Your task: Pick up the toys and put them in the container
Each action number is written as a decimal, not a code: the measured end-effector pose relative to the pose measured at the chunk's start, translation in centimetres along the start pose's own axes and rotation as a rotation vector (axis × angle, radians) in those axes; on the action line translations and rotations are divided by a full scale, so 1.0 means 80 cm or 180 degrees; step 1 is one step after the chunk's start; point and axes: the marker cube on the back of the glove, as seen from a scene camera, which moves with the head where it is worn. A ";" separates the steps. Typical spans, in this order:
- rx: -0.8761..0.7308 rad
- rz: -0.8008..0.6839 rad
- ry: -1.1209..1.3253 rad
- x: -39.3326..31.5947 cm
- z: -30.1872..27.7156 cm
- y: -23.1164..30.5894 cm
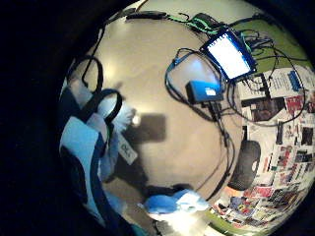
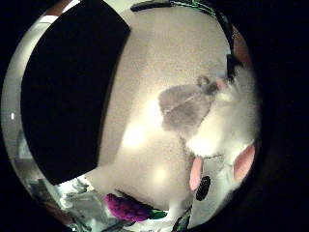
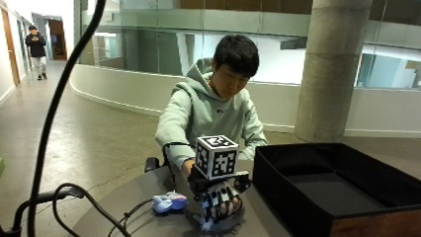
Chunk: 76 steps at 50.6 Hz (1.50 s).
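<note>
My gloved right hand [image 3: 220, 201] curls its fingers down around a grey-and-white plush toy [image 2: 212, 116] on the table [image 3: 131, 217]. A blue plush toy [image 3: 170, 202] lies just beside it; the black container [image 3: 329, 190] stands near.

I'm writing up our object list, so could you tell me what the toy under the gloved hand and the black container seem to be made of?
The toy looks like soft plush: fuzzy grey and white pile with smooth pink ears. The container seems rigid, perhaps board or fabric-covered, with matte black walls; its exact material is unclear.
</note>
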 end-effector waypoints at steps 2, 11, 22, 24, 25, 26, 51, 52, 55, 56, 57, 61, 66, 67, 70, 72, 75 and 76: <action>-0.0100 0.0009 -0.0034 -0.001 -0.002 0.002; -0.0564 -0.0037 -0.0122 -0.008 -0.013 0.019; -0.0797 -0.0109 -0.0098 -0.024 -0.057 0.051; -0.0780 -0.0130 -0.0066 -0.028 -0.072 0.056; -0.0766 -0.0140 -0.0048 -0.030 -0.080 0.059; -0.0748 -0.0148 -0.0033 -0.032 -0.088 0.061; 0.0864 -0.0836 -0.0449 -0.217 -0.318 0.059; 0.0953 -0.0862 -0.0466 -0.227 -0.320 0.057; 0.1240 -0.0920 -0.0492 -0.257 -0.323 0.048; 0.1326 -0.0918 -0.0504 -0.267 -0.324 0.047; 0.1402 -0.0905 -0.0521 -0.276 -0.323 0.045; 0.1449 -0.0833 -0.0594 -0.306 -0.314 0.032; 0.0772 -0.0776 -0.0660 -0.328 -0.292 0.015; 0.0672 -0.0763 -0.0664 -0.331 -0.289 0.013; 0.0565 -0.0762 -0.0649 -0.335 -0.283 0.011; 0.0563 -0.0769 -0.0620 -0.336 -0.281 0.013; 0.0548 -0.0762 -0.0610 -0.333 -0.282 0.016; 0.0539 -0.0758 -0.0618 -0.331 -0.283 0.018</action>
